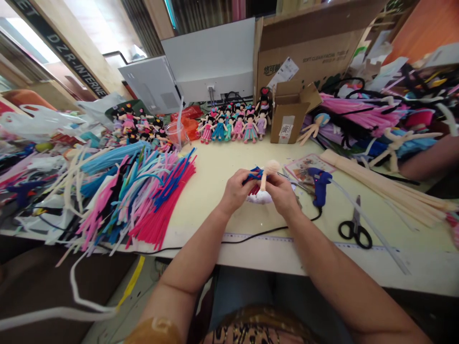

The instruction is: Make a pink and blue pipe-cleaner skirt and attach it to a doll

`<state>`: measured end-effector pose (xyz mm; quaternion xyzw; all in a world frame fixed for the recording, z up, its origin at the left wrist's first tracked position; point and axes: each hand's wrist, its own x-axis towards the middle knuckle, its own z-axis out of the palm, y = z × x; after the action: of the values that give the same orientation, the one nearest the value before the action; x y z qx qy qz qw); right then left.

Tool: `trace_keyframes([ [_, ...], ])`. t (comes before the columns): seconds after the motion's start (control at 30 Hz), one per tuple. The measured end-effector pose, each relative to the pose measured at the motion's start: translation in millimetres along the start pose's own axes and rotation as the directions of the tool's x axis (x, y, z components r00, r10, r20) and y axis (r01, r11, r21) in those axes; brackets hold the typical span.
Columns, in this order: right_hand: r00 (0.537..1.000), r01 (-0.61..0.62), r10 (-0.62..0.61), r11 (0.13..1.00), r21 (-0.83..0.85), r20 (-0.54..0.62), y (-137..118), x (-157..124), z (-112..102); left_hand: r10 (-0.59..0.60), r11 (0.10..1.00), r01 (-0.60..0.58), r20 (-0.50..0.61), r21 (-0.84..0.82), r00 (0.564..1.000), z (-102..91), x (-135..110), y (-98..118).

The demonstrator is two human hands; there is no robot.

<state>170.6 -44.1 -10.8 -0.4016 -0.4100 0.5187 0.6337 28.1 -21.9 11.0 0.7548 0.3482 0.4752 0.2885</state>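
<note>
Both my hands meet over the middle of the pale yellow table point(215, 191). My left hand point(237, 190) is closed on blue and pink pipe cleaners point(254, 176) wrapped at the body of a small doll. My right hand point(281, 192) pinches the same unfinished doll point(268, 170), whose cream round head and neck stick up between my fingers. A small white piece lies on the table just under my hands.
A heap of pink, blue and white pipe cleaners point(136, 200) lies left. A blue glue gun point(319, 184) with black cord stands right of my hands, black scissors point(355, 227) farther right. Finished dolls point(233, 125) line the back beside a cardboard box point(290, 114). Cream stems point(387, 186) lie at right.
</note>
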Motion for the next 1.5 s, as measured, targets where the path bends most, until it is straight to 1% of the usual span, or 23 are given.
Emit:
trace_keyframes([
  [0.17,1.000,-0.014,0.014,1.000,0.005,0.000,-1,-2,2,-0.150,0.988,0.147,-0.073,-0.046,0.986,1.6,-3,4],
  [0.27,0.999,-0.015,0.015,1.000,0.012,0.036,-4,-3,3,-0.185,0.982,0.182,-0.088,-0.046,0.979,1.1,-4,9],
  [0.4,0.998,-0.013,0.012,1.000,0.015,0.062,-6,-3,1,-0.170,0.985,0.170,-0.073,0.005,0.983,-0.2,-4,15],
  [0.53,0.999,-0.011,0.011,1.000,-0.008,0.044,-7,-3,0,-0.136,0.989,0.140,-0.073,0.041,0.988,0.8,-5,15],
  [0.7,0.999,-0.003,0.004,1.000,-0.031,0.037,-5,-3,-2,-0.043,0.996,0.047,-0.047,0.075,0.998,0.3,-4,17],
  [0.77,0.999,-0.001,0.002,1.000,-0.010,0.035,-3,-2,-3,-0.003,0.995,0.007,-0.035,0.101,0.999,-1.6,-4,20],
  [0.87,0.999,-0.018,0.015,0.999,0.051,0.051,-1,-2,-5,0.003,0.996,-0.002,-0.010,0.084,1.000,-5.8,-3,24],
  [0.9,0.998,-0.028,0.024,0.997,0.066,0.056,-1,-2,-5,-0.006,0.998,0.007,-0.024,0.054,1.000,-7.5,-3,24],
  [0.97,0.998,-0.042,0.038,0.996,0.077,0.057,-2,-3,-4,-0.037,0.999,0.037,-0.119,0.002,0.992,-11.0,-2,24],
  [1.03,0.997,-0.040,0.034,0.996,0.079,0.069,-4,-5,-3,-0.089,0.996,0.092,-0.241,0.002,0.967,-13.9,0,21],
  [1.07,0.996,-0.035,0.028,0.996,0.087,0.087,-4,-5,-2,-0.121,0.992,0.128,-0.268,0.009,0.956,-14.8,0,19],
  [1.1,0.994,-0.031,0.020,0.995,0.099,0.109,-5,-6,-2,-0.157,0.986,0.165,-0.264,0.008,0.952,-15.2,1,17],
  [1.13,0.991,-0.031,0.015,0.993,0.115,0.132,-5,-6,-2,-0.194,0.980,0.197,-0.233,-0.010,0.953,-15.0,2,16],
  [1.2,0.985,-0.035,0.009,0.989,0.145,0.175,-4,-6,-1,-0.257,0.965,0.246,-0.148,-0.086,0.955,-13.4,2,13],
  [1.27,0.978,-0.035,-0.001,0.985,0.169,0.208,-4,-6,-1,-0.291,0.948,0.274,-0.100,-0.161,0.951,-10.9,2,13],
  [1.33,0.974,-0.034,-0.007,0.984,0.177,0.225,-5,-6,0,-0.316,0.934,0.293,-0.088,-0.203,0.945,-8.6,2,13],
  [1.5,0.976,-0.035,0.000,0.986,0.161,0.216,-9,-8,3,-0.358,0.910,0.324,-0.094,-0.259,0.929,-6.6,0,16],
])
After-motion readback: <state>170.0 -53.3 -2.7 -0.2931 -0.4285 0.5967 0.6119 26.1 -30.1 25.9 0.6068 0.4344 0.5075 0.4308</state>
